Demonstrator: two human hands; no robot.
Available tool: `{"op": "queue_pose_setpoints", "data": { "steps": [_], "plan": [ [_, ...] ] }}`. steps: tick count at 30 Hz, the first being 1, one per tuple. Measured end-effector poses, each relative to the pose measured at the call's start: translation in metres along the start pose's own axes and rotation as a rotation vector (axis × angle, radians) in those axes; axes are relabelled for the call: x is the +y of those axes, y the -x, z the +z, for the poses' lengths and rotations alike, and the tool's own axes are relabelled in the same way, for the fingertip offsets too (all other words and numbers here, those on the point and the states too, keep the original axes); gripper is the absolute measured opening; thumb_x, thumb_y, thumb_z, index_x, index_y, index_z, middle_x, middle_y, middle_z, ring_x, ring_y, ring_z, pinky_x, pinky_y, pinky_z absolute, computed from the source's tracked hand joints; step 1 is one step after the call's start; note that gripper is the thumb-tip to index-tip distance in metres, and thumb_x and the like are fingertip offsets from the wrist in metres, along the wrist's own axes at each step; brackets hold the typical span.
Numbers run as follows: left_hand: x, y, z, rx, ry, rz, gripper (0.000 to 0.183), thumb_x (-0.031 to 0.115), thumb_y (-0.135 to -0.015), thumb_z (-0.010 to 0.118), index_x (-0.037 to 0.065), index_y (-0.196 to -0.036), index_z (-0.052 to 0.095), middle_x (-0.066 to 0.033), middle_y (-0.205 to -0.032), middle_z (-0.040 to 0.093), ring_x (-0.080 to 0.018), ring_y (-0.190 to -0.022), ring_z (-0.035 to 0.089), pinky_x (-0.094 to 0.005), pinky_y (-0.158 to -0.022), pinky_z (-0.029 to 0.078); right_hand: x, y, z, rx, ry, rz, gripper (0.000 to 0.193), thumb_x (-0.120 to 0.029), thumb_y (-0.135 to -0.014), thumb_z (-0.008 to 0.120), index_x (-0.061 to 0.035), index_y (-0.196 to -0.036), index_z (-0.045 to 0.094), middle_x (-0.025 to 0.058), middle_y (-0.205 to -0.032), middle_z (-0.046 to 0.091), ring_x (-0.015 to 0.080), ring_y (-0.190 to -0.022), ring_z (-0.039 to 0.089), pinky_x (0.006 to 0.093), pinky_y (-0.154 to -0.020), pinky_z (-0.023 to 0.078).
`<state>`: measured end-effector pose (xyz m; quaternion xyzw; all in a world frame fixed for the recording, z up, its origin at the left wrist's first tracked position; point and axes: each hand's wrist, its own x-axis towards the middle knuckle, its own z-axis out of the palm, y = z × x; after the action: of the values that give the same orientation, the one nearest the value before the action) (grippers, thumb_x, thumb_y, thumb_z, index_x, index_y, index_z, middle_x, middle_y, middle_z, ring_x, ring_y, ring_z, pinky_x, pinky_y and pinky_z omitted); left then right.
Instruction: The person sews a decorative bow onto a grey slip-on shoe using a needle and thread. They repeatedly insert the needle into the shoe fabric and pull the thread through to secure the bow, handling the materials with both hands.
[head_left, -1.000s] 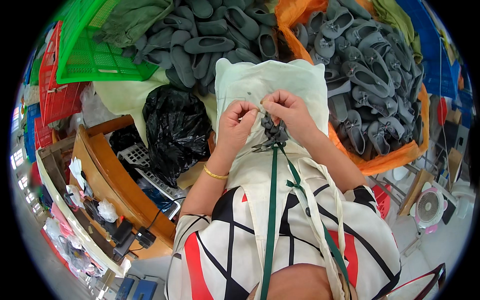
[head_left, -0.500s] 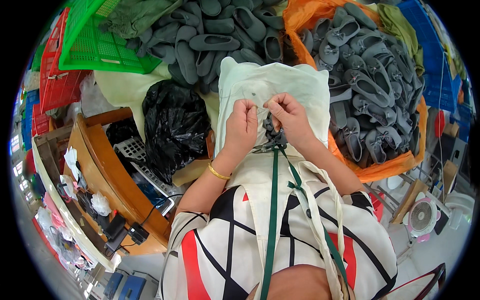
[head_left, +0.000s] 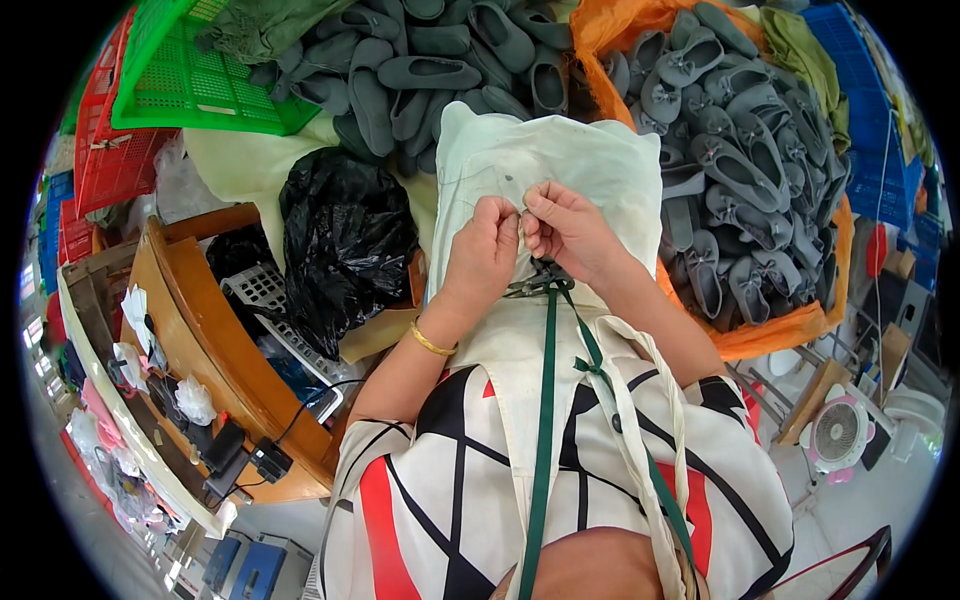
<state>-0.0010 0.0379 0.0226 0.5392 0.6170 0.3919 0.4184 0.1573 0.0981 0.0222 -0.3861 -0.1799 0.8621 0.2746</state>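
Observation:
My left hand [head_left: 484, 250] and my right hand [head_left: 566, 232] meet over a white cloth-covered cushion [head_left: 590, 150] on my lap. The thumb and forefinger of each are pinched together, the fingertips almost touching. Whatever lies between them is too small to make out. Just below the hands sits a small dark grey bundle [head_left: 548, 272], partly hidden by my right hand. A dark green ribbon [head_left: 546, 400] runs from beside it up over my apron [head_left: 512, 370].
Grey slip-on shoes [head_left: 425, 72] are heaped ahead. At the right, an orange sack [head_left: 835, 290] holds grey shoes with bows [head_left: 740, 170]. A black plastic bag [head_left: 345, 245], a wooden desk [head_left: 215, 370] and a green crate [head_left: 210, 100] are at the left. A fan [head_left: 840, 432] stands lower right.
My right hand has tilted, its fingers curling in toward my left fingertips, and now covers more of the dark grey bundle. The left hand has shifted slightly right.

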Motion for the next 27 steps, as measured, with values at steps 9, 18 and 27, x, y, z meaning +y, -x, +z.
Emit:
{"op": "queue_pose_setpoints", "data": {
  "steps": [9, 18, 27],
  "plan": [
    [-0.025, 0.005, -0.036, -0.100, 0.401, -0.291, 0.011, 0.013, -0.100, 0.059, 0.004, -0.101, 0.064, 0.0065, -0.069, 0.052, -0.0003, -0.050, 0.041, -0.0184, -0.044, 0.034, -0.011, 0.009, -0.004, 0.076, 0.387, -0.130, 0.013, -0.019, -0.100, 0.061, -0.0057, -0.098, 0.060, -0.0055, -0.069, 0.050, 0.0032, -0.057, 0.043, 0.0195, -0.049, 0.032],
    [-0.009, -0.003, -0.040, -0.079, 0.785, -0.414, 0.024, 0.025, -0.104, 0.054, 0.004, -0.096, 0.064, 0.0011, -0.080, 0.059, -0.0049, -0.062, 0.053, -0.0207, -0.054, 0.047, -0.012, 0.010, 0.002, -0.026, 0.582, -0.125, 0.012, -0.016, -0.100, 0.061, -0.0050, -0.097, 0.059, -0.0052, -0.072, 0.051, 0.0029, -0.059, 0.045, 0.0192, -0.052, 0.036],
    [-0.012, 0.008, -0.027, -0.437, 0.785, -0.441, 0.026, 0.027, -0.103, 0.054, 0.005, -0.092, 0.063, 0.0006, -0.084, 0.060, -0.0096, -0.069, 0.056, -0.0235, -0.061, 0.050, -0.010, 0.010, 0.007, -0.027, 0.608, -0.147, 0.012, -0.016, -0.100, 0.059, -0.0049, -0.097, 0.058, -0.0044, -0.076, 0.054, 0.0029, -0.062, 0.046, 0.0197, -0.053, 0.037]
  ]
}}
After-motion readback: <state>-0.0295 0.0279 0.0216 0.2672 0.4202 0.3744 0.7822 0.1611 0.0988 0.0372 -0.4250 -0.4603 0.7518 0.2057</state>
